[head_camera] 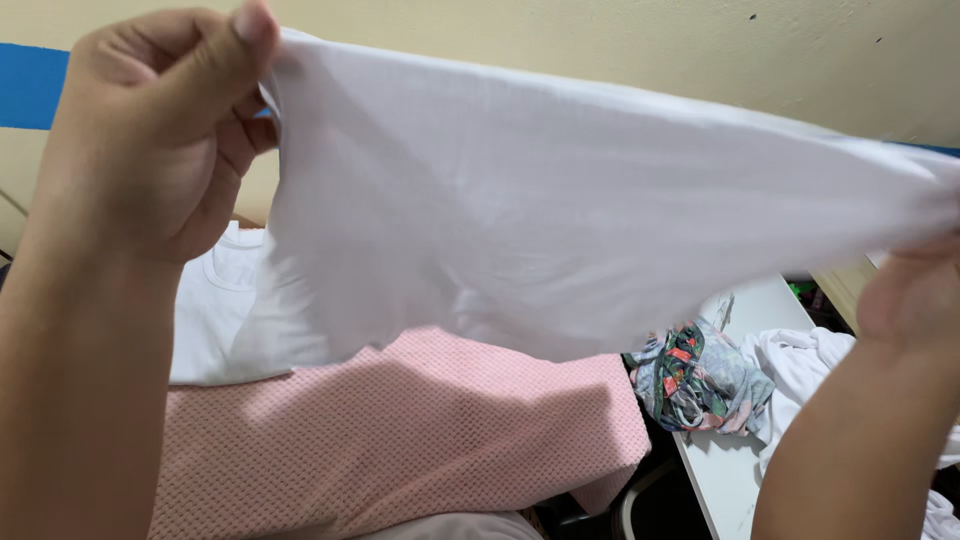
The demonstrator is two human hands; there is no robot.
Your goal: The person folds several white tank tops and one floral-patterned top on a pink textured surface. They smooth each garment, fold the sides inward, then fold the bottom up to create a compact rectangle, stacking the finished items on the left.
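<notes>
Left hand [160,130]: nearest my view, raised at upper left, thumb and fingers pinched shut on 1 edge of the white garment [560,210].
Right hand [915,290]: low at the right edge, gripping the far end of the same garment; fingers partly hidden by cloth.
White garment: held in the air, stretched between my 2 hands.
Pink waffle cloth [400,440]: spread flat below.
Folded white top [215,310]: lying on the pink cloth.
Patterned clothes [700,380]: heaped on the white worktop [725,480], right.
</notes>
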